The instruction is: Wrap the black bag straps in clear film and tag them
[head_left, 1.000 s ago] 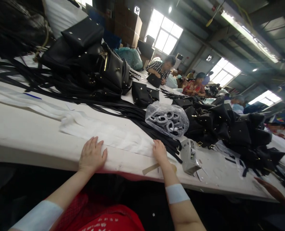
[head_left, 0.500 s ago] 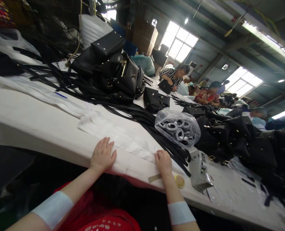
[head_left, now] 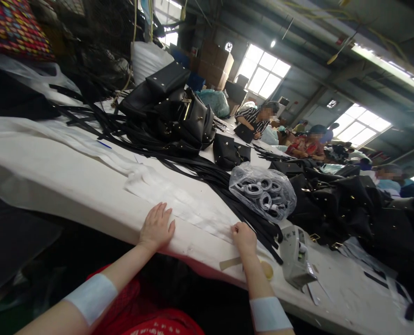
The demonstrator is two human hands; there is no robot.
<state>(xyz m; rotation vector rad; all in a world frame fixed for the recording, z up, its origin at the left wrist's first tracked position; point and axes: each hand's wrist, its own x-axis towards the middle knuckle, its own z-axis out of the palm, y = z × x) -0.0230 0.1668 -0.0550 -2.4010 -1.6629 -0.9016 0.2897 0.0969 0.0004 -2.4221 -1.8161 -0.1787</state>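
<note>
One bare left hand [head_left: 157, 228] rests palm down, its grip open, at the near edge of a long, flat white fabric strip [head_left: 189, 204] lying on the white-covered table [head_left: 70, 172]. The bare right hand [head_left: 245, 239] has its fingers curled at the strip's right end; whether its grip holds the fabric, I cannot tell. Beyond lie thin black straps [head_left: 207, 174] and a clear plastic bag [head_left: 286, 193] of grey coils [head_left: 265, 201].

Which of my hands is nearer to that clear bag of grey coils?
Right. Your right hand is on the near side of the clear bag, slightly left; your left hand is farther left, on the table.
</note>
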